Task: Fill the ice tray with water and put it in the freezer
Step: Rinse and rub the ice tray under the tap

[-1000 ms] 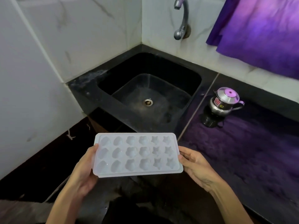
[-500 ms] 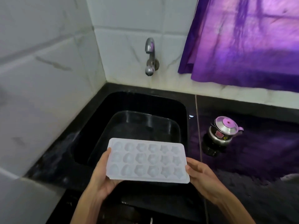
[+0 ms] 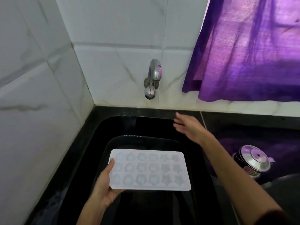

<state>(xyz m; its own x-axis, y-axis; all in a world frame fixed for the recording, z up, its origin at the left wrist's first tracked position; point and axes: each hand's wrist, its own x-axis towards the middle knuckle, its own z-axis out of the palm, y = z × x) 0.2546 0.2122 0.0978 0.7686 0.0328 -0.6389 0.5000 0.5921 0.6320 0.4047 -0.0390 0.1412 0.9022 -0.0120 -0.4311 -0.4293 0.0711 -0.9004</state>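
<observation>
The left hand [image 3: 103,185] reaches under the ice tray [image 3: 150,169] at its nine o'clock end, so only the thumb shows on top; the fingers beneath are hidden. The right hand [image 3: 189,125] is motion-blurred and its fingertips smear. The tray covers the sink [image 3: 84,143] floor. The purple curtain [image 3: 250,51] runs off at three o'clock.

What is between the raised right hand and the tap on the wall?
Nothing solid. In the head view the right hand hangs open above the sink, and only the sink's back rim and bare white wall tile separate it from the tap.
</observation>
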